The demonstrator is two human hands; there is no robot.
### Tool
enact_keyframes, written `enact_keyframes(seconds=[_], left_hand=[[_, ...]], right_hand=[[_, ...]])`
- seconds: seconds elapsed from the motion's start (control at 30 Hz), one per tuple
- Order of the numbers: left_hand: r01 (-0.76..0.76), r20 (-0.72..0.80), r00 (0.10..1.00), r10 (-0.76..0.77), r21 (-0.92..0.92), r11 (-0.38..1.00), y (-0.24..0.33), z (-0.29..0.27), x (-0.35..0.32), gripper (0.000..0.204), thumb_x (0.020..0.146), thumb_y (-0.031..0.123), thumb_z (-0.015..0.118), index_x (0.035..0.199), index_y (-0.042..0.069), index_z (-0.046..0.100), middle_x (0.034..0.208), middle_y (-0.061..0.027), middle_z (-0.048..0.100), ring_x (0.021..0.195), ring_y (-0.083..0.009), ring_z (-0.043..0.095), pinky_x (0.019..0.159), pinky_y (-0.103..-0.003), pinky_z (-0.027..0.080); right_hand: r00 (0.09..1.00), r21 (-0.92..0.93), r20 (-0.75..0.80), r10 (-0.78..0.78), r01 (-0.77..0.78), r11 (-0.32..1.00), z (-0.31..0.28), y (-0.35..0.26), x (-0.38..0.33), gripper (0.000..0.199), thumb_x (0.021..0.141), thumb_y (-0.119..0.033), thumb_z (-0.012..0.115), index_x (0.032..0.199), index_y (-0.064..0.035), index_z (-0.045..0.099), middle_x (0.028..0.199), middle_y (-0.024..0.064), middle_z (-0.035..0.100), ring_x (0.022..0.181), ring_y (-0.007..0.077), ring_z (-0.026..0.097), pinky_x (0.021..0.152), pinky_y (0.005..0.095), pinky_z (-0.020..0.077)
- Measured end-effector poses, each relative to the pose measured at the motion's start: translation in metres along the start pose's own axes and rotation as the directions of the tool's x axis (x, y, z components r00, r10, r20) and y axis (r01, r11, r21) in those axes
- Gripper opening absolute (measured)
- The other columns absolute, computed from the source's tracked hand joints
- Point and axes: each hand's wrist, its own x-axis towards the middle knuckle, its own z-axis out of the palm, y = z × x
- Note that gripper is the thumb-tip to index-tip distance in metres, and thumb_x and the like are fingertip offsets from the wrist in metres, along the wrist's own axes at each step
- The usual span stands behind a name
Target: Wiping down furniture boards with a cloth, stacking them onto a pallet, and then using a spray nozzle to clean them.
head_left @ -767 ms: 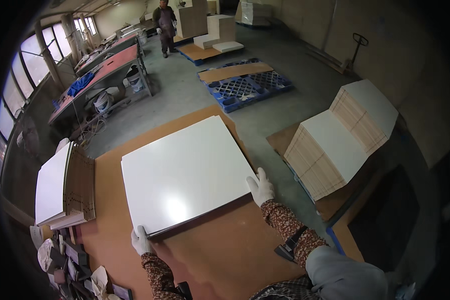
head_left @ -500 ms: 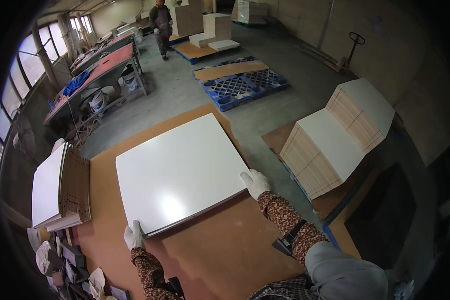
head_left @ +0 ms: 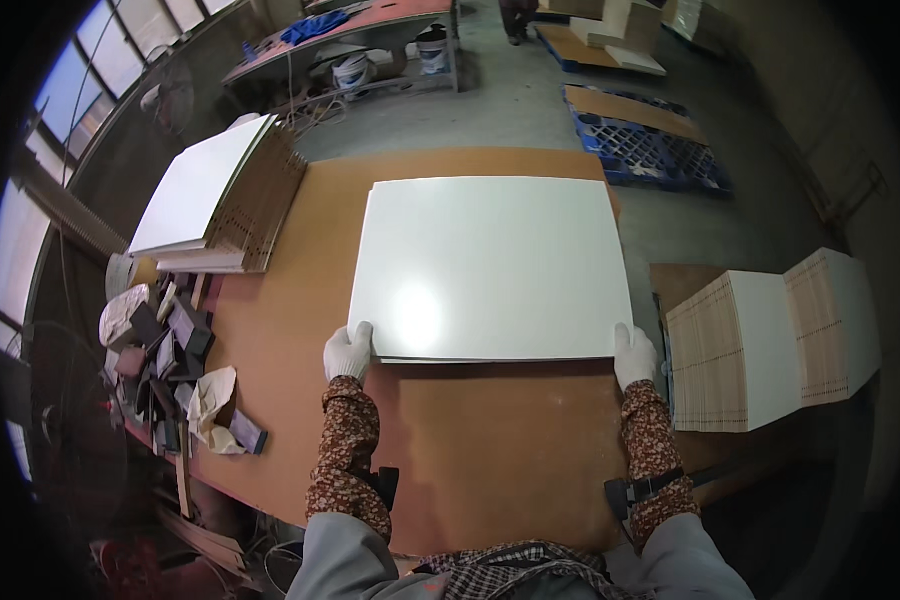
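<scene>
A white rectangular panel (head_left: 490,260) lies in the middle of the brown worktable, and a second edge showing under it suggests at least one more board below. My left hand (head_left: 348,352), in a white glove, grips the panel's near left corner, thumb on the top face. At the near right corner my right hand (head_left: 635,356), gloved the same way, grips it likewise. The fingers of both hands are hidden beneath the edge. Light glares off the panel's lower left part.
A stack of white-topped boards (head_left: 205,195) stands on the table's far left. Sanding blocks (head_left: 190,330) and crumpled paper (head_left: 212,408) crowd the left edge. Stacked panels (head_left: 765,350) sit to the right. Beyond are a blue pallet (head_left: 640,150) and a person (head_left: 518,18).
My view has swung left and downward, so the surroundings appear shifted right. The panel now lies squarer to me, and both hands remain at its near corners.
</scene>
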Motion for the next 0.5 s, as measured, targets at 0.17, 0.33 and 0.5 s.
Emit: enact_keyframes(seconds=[0.17,0.33,0.5], left_hand=[[-0.023,-0.032,0.999,0.026,0.063,0.998,-0.015,-0.016,-0.059,0.053,0.091,0.047,0.069,0.112,-0.002,0.074,0.098,-0.0201,0.077,0.094,-0.0314,0.074,0.088,-0.041,0.056],[0.076,0.029,0.997,-0.076,0.019,0.997,-0.044,-0.036,-0.130,0.052,0.091,0.042,0.070,0.117,-0.002,0.073,0.102,-0.0192,0.077,0.096,-0.0302,0.074,0.090,-0.040,0.055],[0.146,0.286,0.951,-0.118,-0.078,0.986,-0.065,-0.064,-0.175,0.051,0.090,0.036,0.073,0.120,-0.005,0.071,0.104,-0.0150,0.078,0.096,-0.0183,0.073,0.087,-0.034,0.056]], right_hand=[[0.998,0.038,0.051,0.029,-0.031,0.999,-0.021,0.030,-0.043,0.052,0.104,-0.044,0.052,0.124,0.0014,0.066,0.120,0.0273,0.069,0.116,0.0447,0.064,0.099,0.0490,0.0488],[0.991,0.063,0.129,0.028,-0.037,0.997,-0.047,0.080,-0.098,0.050,0.105,-0.039,0.053,0.124,0.0067,0.063,0.117,0.0273,0.069,0.111,0.0418,0.066,0.096,0.0456,0.0494],[0.985,0.035,0.160,0.065,-0.071,0.997,-0.078,0.116,-0.148,0.044,0.103,-0.034,0.057,0.113,0.0081,0.065,0.102,0.0236,0.070,0.097,0.0335,0.068,0.088,0.0424,0.0505]])
